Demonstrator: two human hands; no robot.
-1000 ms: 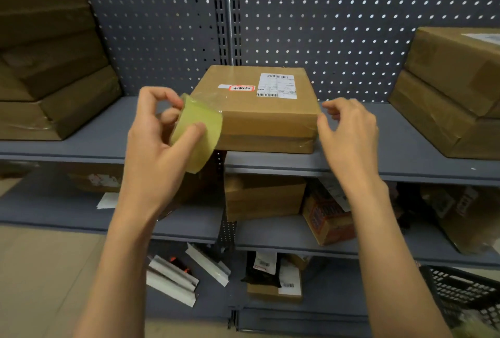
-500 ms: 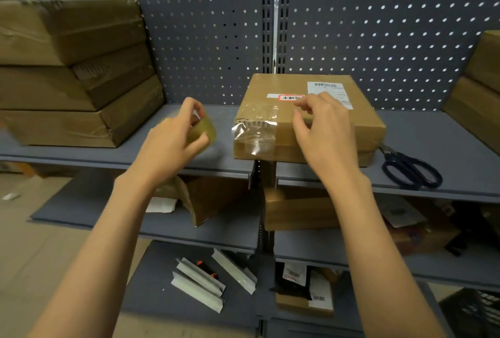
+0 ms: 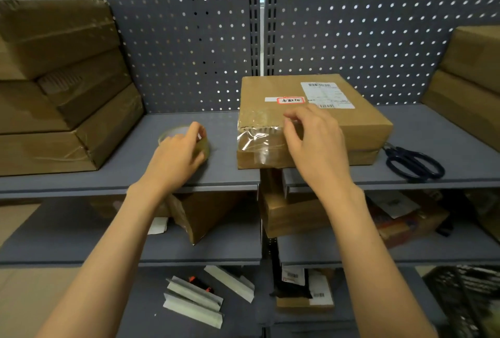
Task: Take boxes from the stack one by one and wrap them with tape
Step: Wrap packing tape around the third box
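The tape roll point(image 3: 186, 139) is gripped on the shelf point(image 3: 227, 126) by the left hand point(image 3: 176, 156); the cardboard box point(image 3: 311, 118) is touched by the right hand's point(image 3: 316, 143) loosely curled fingers.

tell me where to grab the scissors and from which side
Take the scissors by the two loop handles, which lie toward the shelf's front edge, coming from above and from the front. They lie flat, right of the box, with the blades pointing back toward its corner. The right hand is nearer; the left hand is on the tape roll.
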